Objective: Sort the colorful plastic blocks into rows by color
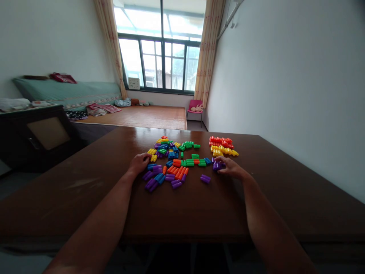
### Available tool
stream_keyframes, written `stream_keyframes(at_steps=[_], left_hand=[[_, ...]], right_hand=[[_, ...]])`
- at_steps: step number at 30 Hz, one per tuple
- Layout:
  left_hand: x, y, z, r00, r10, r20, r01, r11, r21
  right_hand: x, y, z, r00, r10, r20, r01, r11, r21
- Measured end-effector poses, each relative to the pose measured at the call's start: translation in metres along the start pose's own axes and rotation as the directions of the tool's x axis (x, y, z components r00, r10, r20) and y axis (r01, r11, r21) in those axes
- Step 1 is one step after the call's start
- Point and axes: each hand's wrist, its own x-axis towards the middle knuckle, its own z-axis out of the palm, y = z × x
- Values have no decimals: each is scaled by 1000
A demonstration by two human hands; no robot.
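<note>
Plastic peg-like building blocks in several colours lie on the brown table. My right hand is closed round purple blocks at the right, thumb and fingers on either side of them. At the pile's left edge, my left hand rests with fingers bent and slightly apart, beside yellow blocks; nothing shows in its grip. A joined purple set lies alone between the hands. Orange blocks sit in the middle, with green blocks just behind them. Blue and purple pieces spread below my left hand.
Red blocks and yellow blocks stand in rows behind my right hand. The table reaches toward a bed and a pink chair. A dark cabinet stands left, a white wall right.
</note>
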Motion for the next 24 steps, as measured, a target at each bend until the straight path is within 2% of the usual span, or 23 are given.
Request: stream_keyframes(at_steps=[5,12,14,17,19,20,22,24], left_hand=[[1,-2,2,1000,24,9,-24,1000,-4],[1,-5,5,999,43,-10,-43,999,-5],[0,-5,5,999,51,-11,-51,999,-11],[-2,-4,5,999,45,-12,-45,999,-27],[-3,-3,4,999,36,-16,-36,999,-35],[-4,-2,4,999,29,-18,-30,999,-37],[-5,0,3,1000,9,-18,-10,999,-41],[-5,1,3,1000,-6,-19,5,999,-49]], right_hand=[[-2,4,-6,1000,2,21,-5,989,146],[-1,-5,-3,1000,6,23,-8,996,85],[1,-6,-2,999,-29,-40,30,999,38],[5,-14,5,966,-87,-246,84,996,-22],[9,-30,17,935,-116,-334,106,993,-49],[11,-41,25,931,-145,-335,130,989,-67],[14,-70,45,934,-253,-251,233,967,-105],[19,-107,65,914,-390,-109,376,918,-124]])
